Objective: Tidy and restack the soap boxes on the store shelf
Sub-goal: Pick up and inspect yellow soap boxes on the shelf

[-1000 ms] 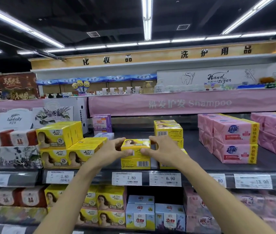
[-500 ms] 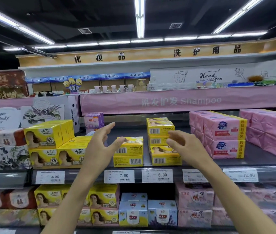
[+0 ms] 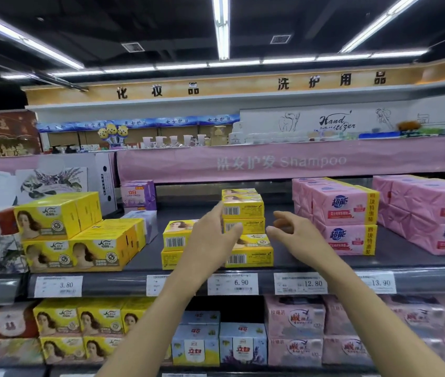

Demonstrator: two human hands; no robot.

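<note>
Loosely, fingers (image 3: pixel 217 219) of the left hand (image 3: pixel 210 240) and right hand (image 3: pixel 294 238) hang released, grasping nothing, before yellow barcoded soap boxes (image 3: pixel 243 209) stacked on the shelf (image 3: pixel 148 254) just above the "6.90" price tag (image 3: pixel 232 283); pink "超能" packs (image 3: pixel 343 210) sit up-right of it.

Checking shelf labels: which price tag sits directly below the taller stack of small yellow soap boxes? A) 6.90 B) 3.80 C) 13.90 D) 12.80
A: the 6.90 tag is on the shelf edge right under the taller yellow stack.
</note>
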